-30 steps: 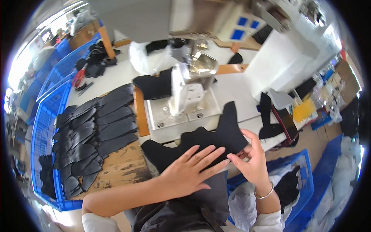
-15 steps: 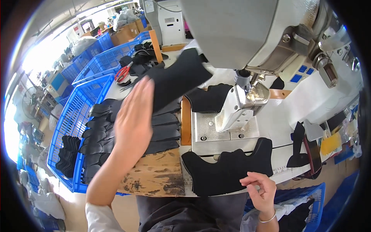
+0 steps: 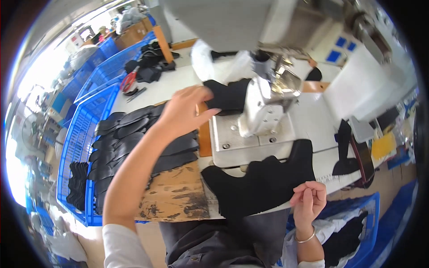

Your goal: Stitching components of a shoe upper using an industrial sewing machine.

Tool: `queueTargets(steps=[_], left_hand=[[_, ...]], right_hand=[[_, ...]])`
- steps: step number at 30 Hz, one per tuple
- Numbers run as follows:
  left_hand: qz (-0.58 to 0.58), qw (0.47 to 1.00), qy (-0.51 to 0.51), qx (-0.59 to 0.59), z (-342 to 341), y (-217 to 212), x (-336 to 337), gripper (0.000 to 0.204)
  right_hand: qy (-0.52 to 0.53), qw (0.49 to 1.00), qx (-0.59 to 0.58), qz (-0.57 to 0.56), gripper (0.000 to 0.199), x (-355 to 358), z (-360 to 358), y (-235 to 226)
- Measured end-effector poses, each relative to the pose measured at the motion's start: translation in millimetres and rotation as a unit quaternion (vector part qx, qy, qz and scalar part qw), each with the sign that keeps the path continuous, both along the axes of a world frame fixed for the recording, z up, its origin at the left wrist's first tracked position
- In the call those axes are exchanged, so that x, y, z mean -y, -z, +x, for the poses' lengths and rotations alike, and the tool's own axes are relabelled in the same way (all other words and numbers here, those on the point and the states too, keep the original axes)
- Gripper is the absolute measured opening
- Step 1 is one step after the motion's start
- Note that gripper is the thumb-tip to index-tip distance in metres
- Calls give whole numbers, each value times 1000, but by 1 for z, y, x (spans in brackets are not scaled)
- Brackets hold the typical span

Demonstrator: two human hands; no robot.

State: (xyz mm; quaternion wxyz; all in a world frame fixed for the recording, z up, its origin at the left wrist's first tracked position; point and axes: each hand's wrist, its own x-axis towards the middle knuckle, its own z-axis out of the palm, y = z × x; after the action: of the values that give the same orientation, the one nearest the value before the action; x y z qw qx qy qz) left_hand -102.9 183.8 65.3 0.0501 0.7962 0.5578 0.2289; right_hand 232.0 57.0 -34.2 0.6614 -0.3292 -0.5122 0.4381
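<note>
My left hand (image 3: 190, 109) is open, thumb spread from the fingers and slightly blurred. It hovers over the back of the table, beside a black cut piece (image 3: 225, 94) lying left of the sewing machine's post (image 3: 266, 107); contact cannot be made out. Closer to me, a wide black piece with a notched upper edge (image 3: 263, 185) lies across the table's front edge. At its right end is my right hand (image 3: 309, 201), loosely closed, with nothing visible in the curled fingers. Overlapping black strips (image 3: 120, 138) cover the cardboard (image 3: 174, 194) under my left forearm.
Blue crates (image 3: 71, 152) stand left of the table, one with stacked black parts (image 3: 77, 185). Red-handled scissors (image 3: 129, 80) lie near a dark heap (image 3: 152, 64). The machine head (image 3: 223, 22) overhangs the table. Another blue crate (image 3: 373, 223) sits low on the right.
The black piece raised at my left hand is out of that hand. That hand has moved right, toward the machine post. My right hand's fingers have curled in more. The whole view has shifted.
</note>
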Motion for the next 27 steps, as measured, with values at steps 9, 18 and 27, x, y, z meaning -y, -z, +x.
queueTargets(steps=[9,18,27], left_hand=[[-7,1000,-18,-2,-57,50,43,34],[98,993,39,-45,-67,54,41,14],[72,981,-88,157,-69,49,43,10]], right_hand=[[4,999,-15,33,13,-3,-4,2],[19,999,-6,38,11,1,-4,5],[45,998,4,42,12,1,-3,7]])
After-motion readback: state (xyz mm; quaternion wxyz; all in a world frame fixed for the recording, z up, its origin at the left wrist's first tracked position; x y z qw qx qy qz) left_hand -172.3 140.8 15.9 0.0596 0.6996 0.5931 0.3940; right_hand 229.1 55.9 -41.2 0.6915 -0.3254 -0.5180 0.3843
